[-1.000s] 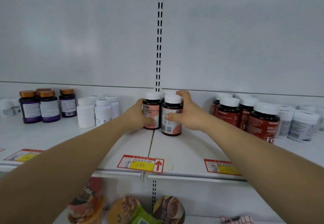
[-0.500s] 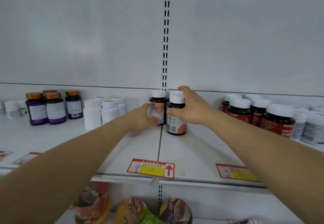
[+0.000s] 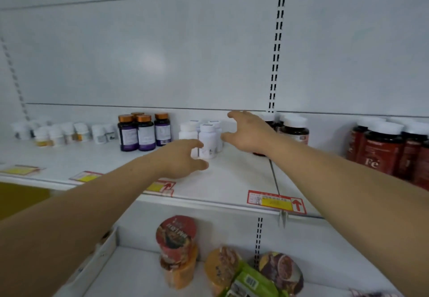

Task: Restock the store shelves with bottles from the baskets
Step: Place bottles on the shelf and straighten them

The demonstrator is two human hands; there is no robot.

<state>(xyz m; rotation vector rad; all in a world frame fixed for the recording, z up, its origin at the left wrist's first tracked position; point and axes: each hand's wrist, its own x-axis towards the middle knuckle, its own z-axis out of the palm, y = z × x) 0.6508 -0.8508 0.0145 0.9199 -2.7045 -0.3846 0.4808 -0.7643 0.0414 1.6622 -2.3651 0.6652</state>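
Now | left hand (image 3: 180, 158) spread, empty | right hand (image 3: 249, 131) spread, empty

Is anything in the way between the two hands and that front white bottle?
Nothing visible is. The left hand and right hand are open on either side of the front white bottle, with only bare shelf in the gaps. More white bottles stand close behind it.

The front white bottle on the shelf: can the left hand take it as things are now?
Probably yes. The left hand is open just in front of the front white bottle, and nothing stands between them. The right hand, also open, hovers at its other side.
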